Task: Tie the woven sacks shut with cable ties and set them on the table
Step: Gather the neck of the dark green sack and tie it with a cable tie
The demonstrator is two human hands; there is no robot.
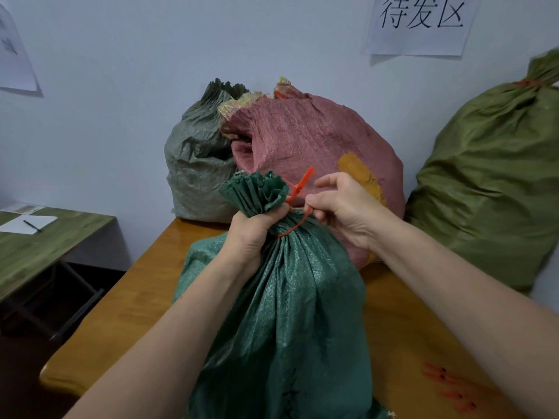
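A dark green woven sack (290, 313) stands upright at the front of the orange wooden table (130, 303). My left hand (254, 234) grips its gathered neck just below the ruffled mouth. A red cable tie (298, 201) loops round the neck on the right side, its tail pointing up. My right hand (341, 204) pinches the tie beside the neck.
Behind stand a grey-green sack (196, 164) and a pink sack (305, 146), both open at the top. An olive sack (496, 182), tied with a red tie, leans at the right. Spare red ties (450, 388) lie front right. A green side table (36, 243) holds paper and a pen.
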